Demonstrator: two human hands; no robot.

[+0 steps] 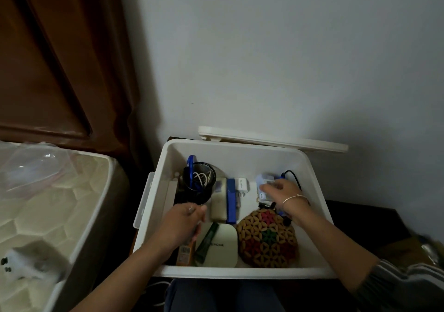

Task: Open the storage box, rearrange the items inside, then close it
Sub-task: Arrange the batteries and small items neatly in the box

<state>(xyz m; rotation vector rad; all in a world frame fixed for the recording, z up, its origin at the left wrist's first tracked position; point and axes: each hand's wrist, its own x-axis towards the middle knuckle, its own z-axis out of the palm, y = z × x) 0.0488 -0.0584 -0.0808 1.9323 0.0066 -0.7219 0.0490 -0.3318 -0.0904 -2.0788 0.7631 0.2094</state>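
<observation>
The white storage box (312, 174) stands open, its lid (276, 141) leaning against the wall behind it. Inside are a black mesh cup (200, 186) with cables, a blue-and-white case (231, 201), a white plug adapter (242, 186), a beaded round mat (268, 239), a pale green flat case (222, 245), a dark green tube (206, 242) and an orange packet (183, 256). My left hand (182, 222) is low at the box's left, fingers curled over the orange packet's top. My right hand (281, 195) pinches a light blue packet (264, 181) at the back right.
A mattress (60, 206) with a clear plastic bag (31, 167) lies left of the box. A brown wooden headboard (60, 59) rises behind it. A black cable (294, 178) runs inside the box's right side. A dark surface (360, 218) lies under the box at right.
</observation>
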